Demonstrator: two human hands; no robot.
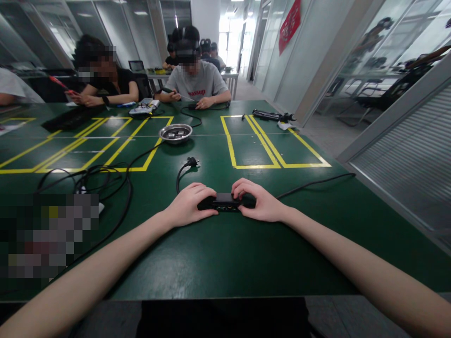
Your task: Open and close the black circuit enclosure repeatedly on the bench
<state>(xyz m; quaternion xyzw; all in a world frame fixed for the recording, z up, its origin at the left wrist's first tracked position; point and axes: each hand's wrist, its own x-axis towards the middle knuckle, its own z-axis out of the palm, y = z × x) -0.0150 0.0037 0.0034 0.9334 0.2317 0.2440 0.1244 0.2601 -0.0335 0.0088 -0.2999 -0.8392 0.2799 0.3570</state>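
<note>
In the head view, the left hand [193, 204] and right hand [257, 202], both half-curled, pinch opposite ends of one black box [225, 197], thumbs near and fingers over the top, probably to steady it. It sits at the table's [225, 263] near middle. One plug [192, 162] lies beyond, slightly left. One metal bowl [161, 134], farther left, likely keeps its small metal parts [175, 134] from rolling; I cannot count them surely.

1. My bare left hand [192, 204] grips, fingers curved forward, thumb on the near side.
2. My bare right hand [259, 202] grips likewise, fingers more visibly arched.
3. My bare forearms [116, 256] slant inward over the glossy green worktop's [225, 263] near edge.
</note>
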